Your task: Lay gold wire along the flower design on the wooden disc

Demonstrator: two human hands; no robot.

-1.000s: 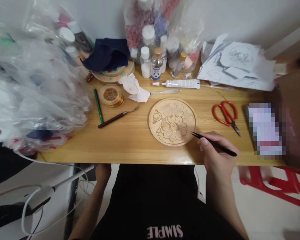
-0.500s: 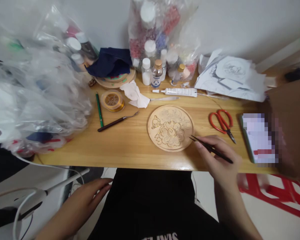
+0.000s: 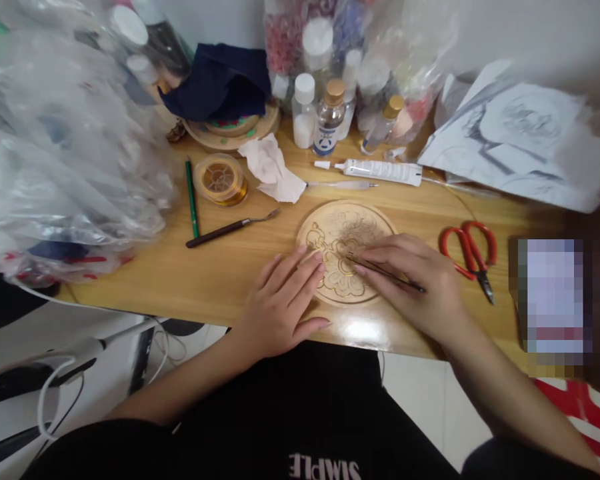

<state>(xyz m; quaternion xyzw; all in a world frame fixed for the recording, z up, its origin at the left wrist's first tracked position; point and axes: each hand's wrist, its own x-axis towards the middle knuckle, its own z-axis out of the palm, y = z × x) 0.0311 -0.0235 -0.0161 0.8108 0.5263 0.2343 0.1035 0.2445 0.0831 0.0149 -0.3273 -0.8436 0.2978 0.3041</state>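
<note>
A round wooden plaque [image 3: 343,290] lies on the table in front of me, with a flower design outlined in gold wire and fainter drawn lines at its upper right. My left hand [image 3: 287,300] rests on the plaque's left edge, fingers stretched out and holding nothing. Pinched in my right hand [image 3: 417,280] is a pair of dark tweezers [image 3: 393,275], its tips over the middle of the flower. Whether the tips grip anything is too small to tell. Red-handled scissors [image 3: 473,257] lie to the right of that hand.
Left of the plaque lie a spool of gold wire [image 3: 221,179], a green pencil [image 3: 192,200] and a dark-handled tool [image 3: 220,232]. Behind are crumpled tissue [image 3: 275,170], a white tube [image 3: 383,171] and small bottles [image 3: 329,120]. Plastic bags [image 3: 70,147] crowd the left; paper sketches [image 3: 520,137] lie back right.
My left hand has come up from beside my lap onto the plaque. My right hand has moved left with the tweezers, from the plaque's right edge to its middle. The view has shifted slightly.
</note>
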